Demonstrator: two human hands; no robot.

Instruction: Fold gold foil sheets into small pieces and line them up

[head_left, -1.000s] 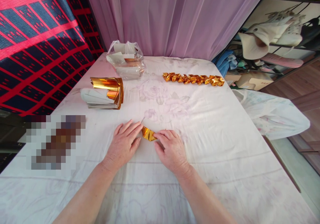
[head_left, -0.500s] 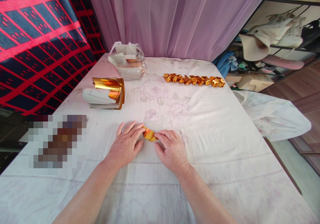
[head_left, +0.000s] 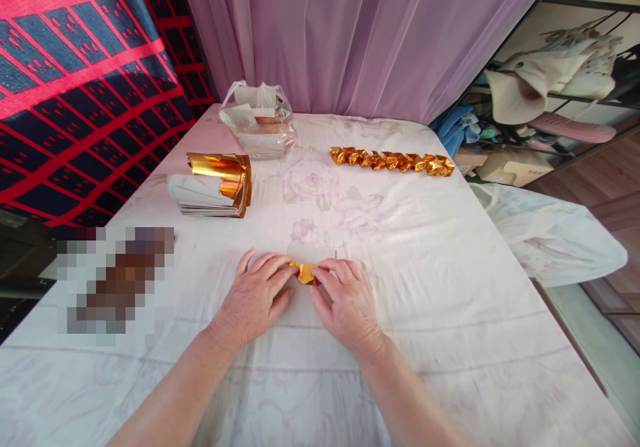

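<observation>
Between my hands a sheet of gold foil paper [head_left: 307, 274] lies on the cloth, its near edge folded over in a shiny flap. Its pale underside shows behind the flap. My left hand [head_left: 257, 297] grips the left end of the fold with thumb and index finger, the other fingers resting forward. On the right end, my right hand [head_left: 347, 304] pinches the flap, fingers bent over it. The fingertips partly cover the sheet.
A curved stack of gold foil sheets [head_left: 210, 197] stands at left, near a clear plastic bag [head_left: 257, 124] of more paper. A row of folded gold pieces [head_left: 393, 160] lies back right. A blurred patch [head_left: 117, 280] covers something at left. Shelves [head_left: 550, 94] stand beyond the right edge.
The gold flap has straightened and now lies level between my fingers, with more of the pale sheet showing behind it. My left hand has shifted slightly right. The view has moved a little.
</observation>
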